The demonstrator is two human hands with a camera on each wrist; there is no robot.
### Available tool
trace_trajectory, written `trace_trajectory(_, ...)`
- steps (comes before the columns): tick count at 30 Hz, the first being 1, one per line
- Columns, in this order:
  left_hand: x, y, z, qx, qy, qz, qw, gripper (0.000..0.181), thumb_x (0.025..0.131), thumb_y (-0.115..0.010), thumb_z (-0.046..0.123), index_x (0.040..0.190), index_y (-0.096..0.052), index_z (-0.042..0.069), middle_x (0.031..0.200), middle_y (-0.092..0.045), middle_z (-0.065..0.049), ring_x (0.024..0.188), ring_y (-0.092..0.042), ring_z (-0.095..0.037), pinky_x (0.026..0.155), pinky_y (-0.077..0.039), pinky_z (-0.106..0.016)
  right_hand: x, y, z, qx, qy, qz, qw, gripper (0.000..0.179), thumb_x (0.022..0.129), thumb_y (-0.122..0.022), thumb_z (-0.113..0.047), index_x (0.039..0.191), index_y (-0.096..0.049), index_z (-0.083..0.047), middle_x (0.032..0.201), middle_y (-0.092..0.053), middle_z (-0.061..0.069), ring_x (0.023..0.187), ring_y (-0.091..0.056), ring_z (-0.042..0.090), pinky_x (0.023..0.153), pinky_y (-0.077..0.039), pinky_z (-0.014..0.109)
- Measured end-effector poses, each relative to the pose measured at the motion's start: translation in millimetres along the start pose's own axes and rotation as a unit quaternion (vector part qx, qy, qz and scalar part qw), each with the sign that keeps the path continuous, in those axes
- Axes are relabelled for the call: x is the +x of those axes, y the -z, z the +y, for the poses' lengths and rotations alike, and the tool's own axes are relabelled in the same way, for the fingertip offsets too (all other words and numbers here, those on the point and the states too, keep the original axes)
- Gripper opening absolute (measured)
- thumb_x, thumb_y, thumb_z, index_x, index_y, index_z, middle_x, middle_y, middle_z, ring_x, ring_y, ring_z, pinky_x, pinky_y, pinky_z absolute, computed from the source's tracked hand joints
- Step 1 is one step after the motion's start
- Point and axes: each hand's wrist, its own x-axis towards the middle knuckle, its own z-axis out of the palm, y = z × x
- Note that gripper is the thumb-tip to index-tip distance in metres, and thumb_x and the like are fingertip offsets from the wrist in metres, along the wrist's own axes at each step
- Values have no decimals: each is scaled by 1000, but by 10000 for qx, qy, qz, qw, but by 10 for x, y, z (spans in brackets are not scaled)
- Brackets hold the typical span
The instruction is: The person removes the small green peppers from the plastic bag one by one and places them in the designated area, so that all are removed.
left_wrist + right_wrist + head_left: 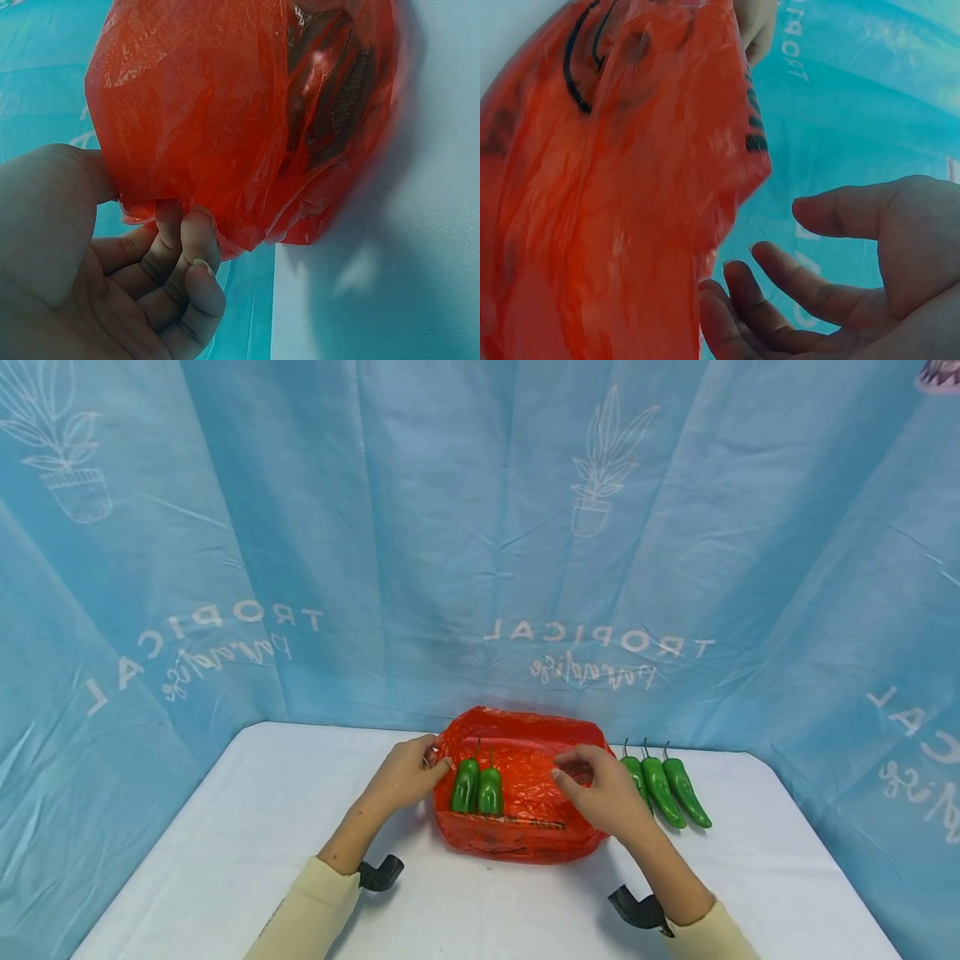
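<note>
Pinching red bag [525, 845] at left edge: left grip [405, 773].

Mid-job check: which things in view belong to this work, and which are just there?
Likely part of the job:
red bag, held at its edge by the left grip
two green peppers inside it
three green peppers on the table, to its right

Seemingly just there:
white table
blue printed curtain
black wrist pieces
</note>
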Motion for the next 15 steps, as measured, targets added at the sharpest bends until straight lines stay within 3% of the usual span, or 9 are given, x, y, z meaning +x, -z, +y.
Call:
trace_trajectory(9, 0, 1, 4, 2, 44, 10, 10000, 21, 99, -69, 19, 114, -67, 4, 74, -52, 0, 62, -47, -14, 56, -39, -30, 79, -190, -108, 162, -65, -403, 9990, 25, 97, -76, -16, 120, -71, -9, 108, -71, 1, 97, -68, 17, 90, -59, 39)
trace_trajectory(15, -3, -7, 11, 26, 70, 28, 10000, 18, 99, -69, 19, 109, -66, 5, 73, -51, 0, 61, -46, -14, 56, -38, -30, 136, -306, -129, 96, -72, -605, 9981, 30, 95, -79, -17, 121, -69, -6, 113, -72, 8, 99, -70, 20, 90, -60, 44)
